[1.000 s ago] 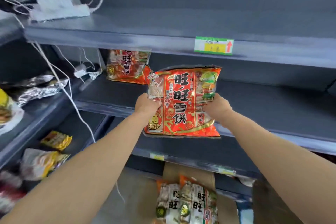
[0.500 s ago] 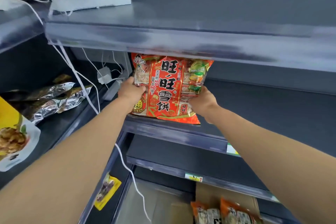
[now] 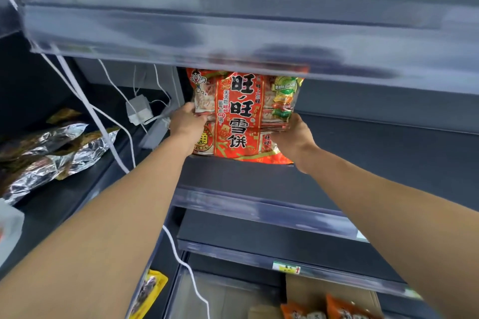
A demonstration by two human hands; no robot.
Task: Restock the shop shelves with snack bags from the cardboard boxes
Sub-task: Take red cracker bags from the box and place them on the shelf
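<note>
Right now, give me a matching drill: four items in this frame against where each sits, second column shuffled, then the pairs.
Items:
1 red snack bag
2 silver foil bags
3 yellow packet
4 price label

Places:
A on the front edge of a lower shelf
B upright, held between left hand and right hand
C lying on the left-side shelf
D low down, near the frame's bottom edge

Pairs: 1-B; 2-C; 3-D; 4-A

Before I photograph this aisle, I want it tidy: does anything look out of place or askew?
Yes. White cables hang loose across the left shelves, with a white adapter among them, left of the red snack bag. The silver foil bags lie flat and crumpled, not upright.
</note>
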